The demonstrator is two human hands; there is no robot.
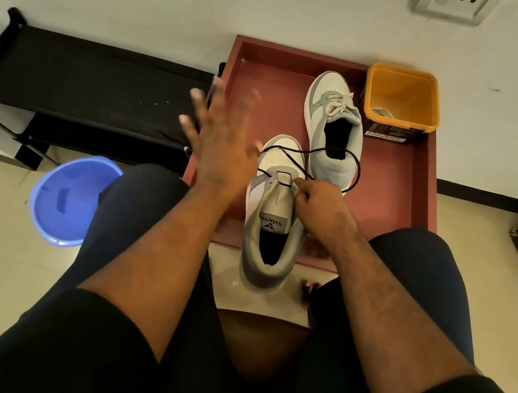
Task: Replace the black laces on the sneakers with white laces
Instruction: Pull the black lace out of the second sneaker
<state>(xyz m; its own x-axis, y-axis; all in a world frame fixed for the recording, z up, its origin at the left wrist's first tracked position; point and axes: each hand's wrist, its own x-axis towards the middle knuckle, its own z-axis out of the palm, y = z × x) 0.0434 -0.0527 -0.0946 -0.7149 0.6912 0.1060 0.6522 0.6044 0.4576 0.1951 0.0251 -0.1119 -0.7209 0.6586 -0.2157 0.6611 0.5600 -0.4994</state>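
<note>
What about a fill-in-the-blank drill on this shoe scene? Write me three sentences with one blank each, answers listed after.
1. The far sneaker on the red tray already has ____ laces.
2. The right hand pinches the ____ lace at the near sneaker.
3. The left hand is spread open and holds ____.
4. The tub at the tray's far right corner is ____ in colour.

Missing words: white; black; nothing; yellow

Two sneakers on tray, tub at far-right corner.
</note>
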